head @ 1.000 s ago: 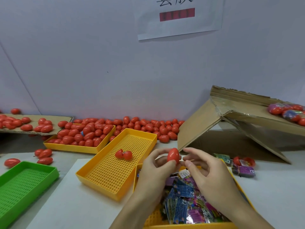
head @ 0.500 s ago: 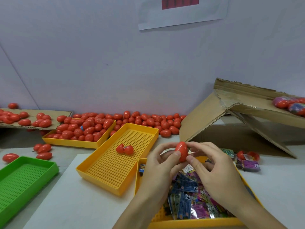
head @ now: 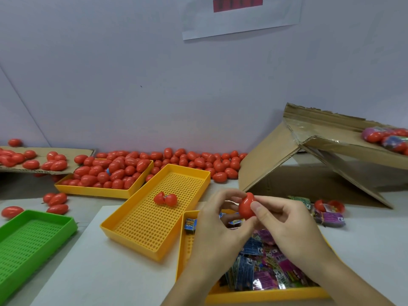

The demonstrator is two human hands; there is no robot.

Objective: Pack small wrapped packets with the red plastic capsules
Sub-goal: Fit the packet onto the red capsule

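Observation:
Both hands hold one red plastic capsule (head: pixel 246 206) above the near yellow tray (head: pixel 265 294), which is full of small wrapped packets (head: pixel 260 270). My left hand (head: pixel 217 226) grips the capsule from the left and below. My right hand (head: pixel 284 226) pinches it from the right with thumb and fingers. Whether a packet is inside the capsule is hidden. An opened red capsule (head: pixel 165 199) lies in the middle perforated yellow tray (head: pixel 154 217).
A third yellow tray (head: pixel 97 191) heaped with red capsules sits at back left, with more capsules (head: pixel 198 161) loose along the wall. A green tray (head: pixel 28 241) is at the left edge. A tipped cardboard box (head: pixel 309 164) stands at right, with loose packets (head: pixel 329 218) by it.
The two hands with the capsule have stayed together and drifted slightly right in the view. The camera has tilted down a little. The trays have not moved.

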